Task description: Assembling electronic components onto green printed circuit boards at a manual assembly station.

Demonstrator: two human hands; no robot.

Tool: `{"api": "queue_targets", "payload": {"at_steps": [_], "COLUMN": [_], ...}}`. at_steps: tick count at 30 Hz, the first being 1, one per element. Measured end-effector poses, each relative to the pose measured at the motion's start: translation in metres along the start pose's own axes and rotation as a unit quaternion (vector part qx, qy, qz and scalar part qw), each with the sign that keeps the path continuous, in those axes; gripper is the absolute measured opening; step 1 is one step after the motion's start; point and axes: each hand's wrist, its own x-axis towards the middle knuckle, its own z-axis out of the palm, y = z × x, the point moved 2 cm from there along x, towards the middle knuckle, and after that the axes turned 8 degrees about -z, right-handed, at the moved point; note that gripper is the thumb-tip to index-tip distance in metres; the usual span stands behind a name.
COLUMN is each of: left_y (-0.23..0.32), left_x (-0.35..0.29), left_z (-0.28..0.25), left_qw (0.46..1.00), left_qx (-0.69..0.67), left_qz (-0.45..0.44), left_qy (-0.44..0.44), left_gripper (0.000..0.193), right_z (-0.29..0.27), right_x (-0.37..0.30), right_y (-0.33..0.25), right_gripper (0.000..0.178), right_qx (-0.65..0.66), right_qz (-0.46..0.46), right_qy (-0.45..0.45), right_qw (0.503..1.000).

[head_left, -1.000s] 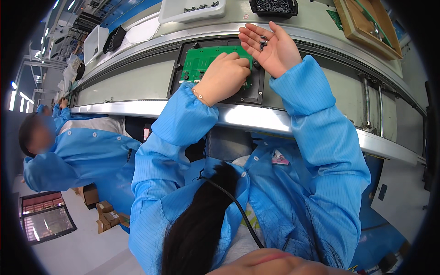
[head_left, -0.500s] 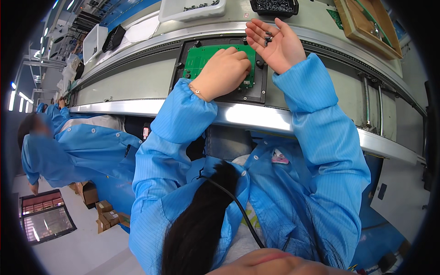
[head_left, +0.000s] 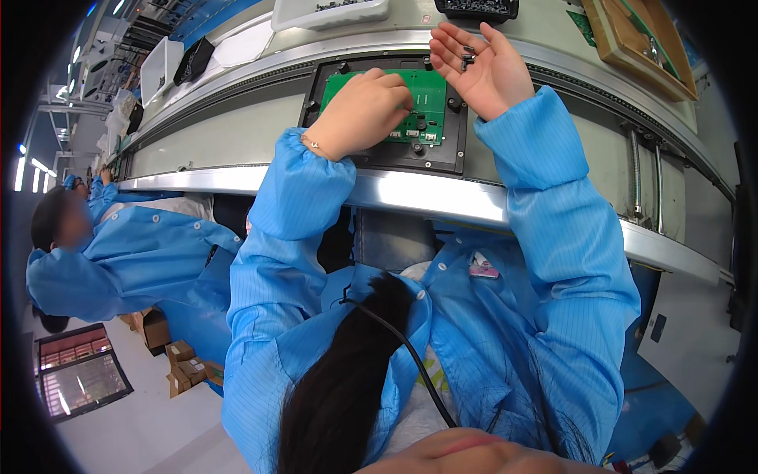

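A green circuit board (head_left: 433, 91) lies in a black frame fixture (head_left: 452, 142) on the rail. My left hand (head_left: 365, 109) is over the board's left part, its fingers curled together and bent down at the surface. Whatever is between those fingertips is hidden. Beside the board's far right corner, my right hand (head_left: 491, 83) is turned palm up and slightly cupped. Several small black electronic components (head_left: 467, 58) rest on its palm and fingers. White connectors and small dark parts show along the near edge of the board.
Beyond the rail stand a white bin (head_left: 330, 14) and a black bin (head_left: 478, 9) of small parts. A cardboard box (head_left: 643, 47) is at the far right. A metal rail edge (head_left: 426, 197) runs in front of me. To the left sits a co-worker in blue (head_left: 150, 253).
My left hand has moved left across the board, uncovering more of its right side. My right hand stays palm up with the components, shifted slightly. The co-worker has moved a little.
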Motion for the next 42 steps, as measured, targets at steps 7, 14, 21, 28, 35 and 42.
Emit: {"api": "queue_targets", "payload": {"at_steps": [7,14,21,28,35,42], "left_y": [0.008,0.016,0.015,0.018,0.025,0.028], "left_x": [0.008,0.012,0.013,0.019,0.032,0.034], "left_z": [0.007,0.009,0.009,-0.025,-0.017,-0.020], "left_qw": [0.999,0.996,0.997,0.979,0.957,0.951], "left_qx": [0.005,0.079,0.061,-0.136,-0.201,-0.208], "left_qz": [0.026,0.047,0.036,-0.036,-0.094,-0.140], "left_qy": [0.024,0.004,0.011,0.144,0.186,0.182], "left_gripper": [0.008,0.009,0.009,0.009,0.007,0.009], "right_z": [-0.009,-0.026,-0.023,-0.008,-0.016,-0.010], "right_x": [0.002,0.005,0.006,0.006,0.010,0.012], "right_y": [0.002,0.008,0.006,0.008,0.020,0.021], "right_gripper": [0.044,0.044,0.045,0.052,0.054,0.056], "right_qx": [0.023,0.105,0.104,0.010,0.013,0.020], "right_qz": [-0.003,-0.015,-0.012,-0.002,0.057,0.062], "right_qy": [-0.043,-0.184,-0.194,-0.025,-0.071,-0.056], "right_qw": [0.999,0.977,0.975,1.000,0.996,0.996]}}
